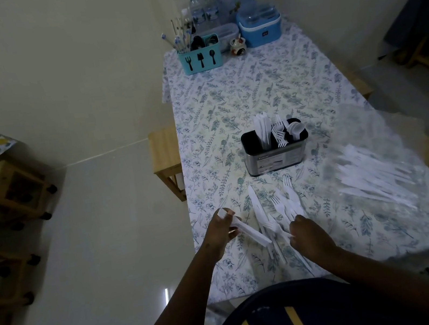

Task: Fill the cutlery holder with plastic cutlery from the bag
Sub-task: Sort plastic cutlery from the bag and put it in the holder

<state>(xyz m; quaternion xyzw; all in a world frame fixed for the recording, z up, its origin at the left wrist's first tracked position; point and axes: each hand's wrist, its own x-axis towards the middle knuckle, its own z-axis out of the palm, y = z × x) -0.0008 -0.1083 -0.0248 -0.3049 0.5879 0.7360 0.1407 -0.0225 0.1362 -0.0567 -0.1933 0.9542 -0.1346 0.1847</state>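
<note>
Your left hand (225, 231) grips a bundle (251, 234) of white cutlery over the worktop's (252, 90) near edge. Your right hand (309, 234) pinches a piece in the loose pile (278, 208). The holder (275, 158), partly filled, stands just beyond it, and the bag (374, 172) lies to its right.

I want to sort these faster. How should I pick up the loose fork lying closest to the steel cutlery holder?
Pinch the plastic fork by its handle, coming from your near side with the right hand. Its tines point away, toward the cutlery holder, and its handle runs back toward you, so a grip from above is probably easiest.
</note>
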